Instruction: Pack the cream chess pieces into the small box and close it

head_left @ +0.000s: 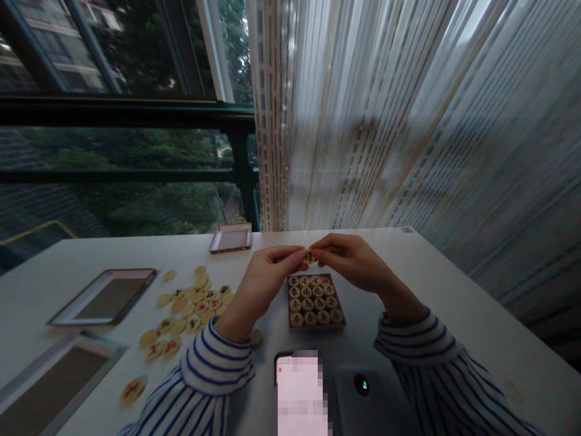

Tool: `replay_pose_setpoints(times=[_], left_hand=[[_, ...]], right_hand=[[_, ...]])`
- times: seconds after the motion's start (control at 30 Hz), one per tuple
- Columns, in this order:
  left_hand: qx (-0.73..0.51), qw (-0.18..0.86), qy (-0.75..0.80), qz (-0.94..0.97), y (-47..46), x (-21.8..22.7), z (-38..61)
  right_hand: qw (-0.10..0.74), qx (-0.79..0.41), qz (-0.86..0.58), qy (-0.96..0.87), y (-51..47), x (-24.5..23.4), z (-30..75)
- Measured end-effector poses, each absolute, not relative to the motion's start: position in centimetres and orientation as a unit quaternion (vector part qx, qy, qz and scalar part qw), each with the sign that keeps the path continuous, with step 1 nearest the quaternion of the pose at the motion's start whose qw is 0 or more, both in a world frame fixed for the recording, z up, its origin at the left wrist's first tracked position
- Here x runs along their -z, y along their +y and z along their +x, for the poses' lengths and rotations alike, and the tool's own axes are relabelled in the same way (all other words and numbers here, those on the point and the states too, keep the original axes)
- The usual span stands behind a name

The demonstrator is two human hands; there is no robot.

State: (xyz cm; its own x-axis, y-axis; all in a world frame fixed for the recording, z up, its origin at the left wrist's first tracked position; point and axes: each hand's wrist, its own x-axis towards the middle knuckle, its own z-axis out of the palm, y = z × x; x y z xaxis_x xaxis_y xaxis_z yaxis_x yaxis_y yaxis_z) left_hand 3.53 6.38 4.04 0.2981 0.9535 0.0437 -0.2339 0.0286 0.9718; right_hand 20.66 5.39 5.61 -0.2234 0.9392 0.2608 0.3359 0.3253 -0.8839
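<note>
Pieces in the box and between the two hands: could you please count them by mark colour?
Black-marked pieces: 16 (15 in the box, 1 held piece between left hand and right hand)
Red-marked piece: 1, in the box
Total: 17

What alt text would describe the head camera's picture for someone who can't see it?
Left hand and right hand pinch a round game piece near a box holding rows of similar pieces. More pieces lie scattered on the white table at left; a lit phone shows below.
</note>
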Motion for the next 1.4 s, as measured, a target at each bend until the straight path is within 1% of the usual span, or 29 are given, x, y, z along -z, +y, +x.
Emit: replay_pose_setpoints(times=[0.13,0.37,0.63,0.87,1.03,1.4], left_hand=[[-0.478,0.617,0.356,0.514,6.4,-4.0,3.5],[-0.479,0.613,0.365,0.512,6.7,-3.5,3.8],[-0.467,0.633,0.366,0.497,6.6,-3.4,4.1],[-0.47,0.636,0.368,0.489,6.6,-3.2,4.2],[-0.46,0.639,0.361,0.5,6.7,-2.8,4.3],[-0.437,0.609,0.375,0.545,6.7,-2.2,4.3]], right_hand=[[0.404,-0.342,-0.441,-0.725,5.2,-5.7,20.9],[0.353,-0.178,-0.425,-0.814,4.8,-6.0,21.3],[0.292,-0.078,-0.445,-0.843,4.6,-6.6,21.6],[0.259,-0.048,-0.447,-0.855,4.7,-6.2,21.8],[0.257,-0.034,-0.43,-0.865,4.9,-5.6,22.1],[0.213,-0.001,-0.428,-0.878,5.0,-5.5,22.3]])
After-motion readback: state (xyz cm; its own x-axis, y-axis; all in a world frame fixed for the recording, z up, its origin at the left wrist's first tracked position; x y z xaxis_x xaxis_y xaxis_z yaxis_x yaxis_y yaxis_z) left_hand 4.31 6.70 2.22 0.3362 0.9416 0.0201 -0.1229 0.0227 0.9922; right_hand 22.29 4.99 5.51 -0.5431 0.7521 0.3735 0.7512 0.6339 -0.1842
